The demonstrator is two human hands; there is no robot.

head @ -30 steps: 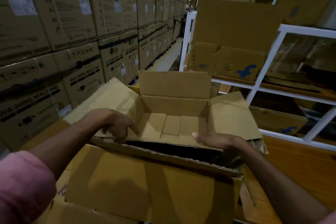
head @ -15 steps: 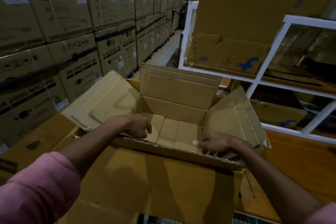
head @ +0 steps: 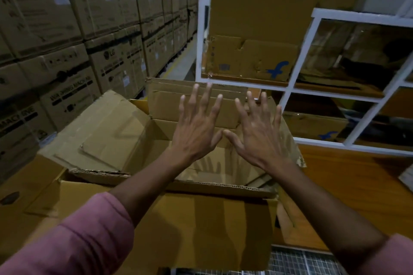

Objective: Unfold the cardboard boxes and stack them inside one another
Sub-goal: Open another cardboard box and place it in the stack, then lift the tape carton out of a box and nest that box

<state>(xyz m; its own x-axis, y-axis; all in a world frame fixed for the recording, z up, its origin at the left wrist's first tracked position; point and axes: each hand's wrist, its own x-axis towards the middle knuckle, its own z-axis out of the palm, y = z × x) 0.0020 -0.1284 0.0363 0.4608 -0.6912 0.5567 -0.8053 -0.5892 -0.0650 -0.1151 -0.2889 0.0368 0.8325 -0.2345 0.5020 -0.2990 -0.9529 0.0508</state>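
Note:
An unfolded brown cardboard box (head: pixel 107 140) stands open in front of me, its flaps spread outward and its inside partly in shadow. It sits in or on a larger cardboard box (head: pixel 201 230) whose near flap hangs toward me. My left hand (head: pixel 196 127) and my right hand (head: pixel 259 134) hover above the open box with fingers spread wide, palms facing away, thumbs nearly meeting. Neither hand holds or touches anything.
Tall stacks of washing machine cartons (head: pixel 67 51) wall off the left side, with a narrow aisle (head: pixel 181 62) beyond. A white shelf frame (head: pixel 297 89) on the right holds flattened boxes (head: pixel 252 58). A wooden surface (head: pixel 357 185) lies at right.
Both hands have let go of the box's near edge and risen above it with fingers spread. The box's flaps now lie further open.

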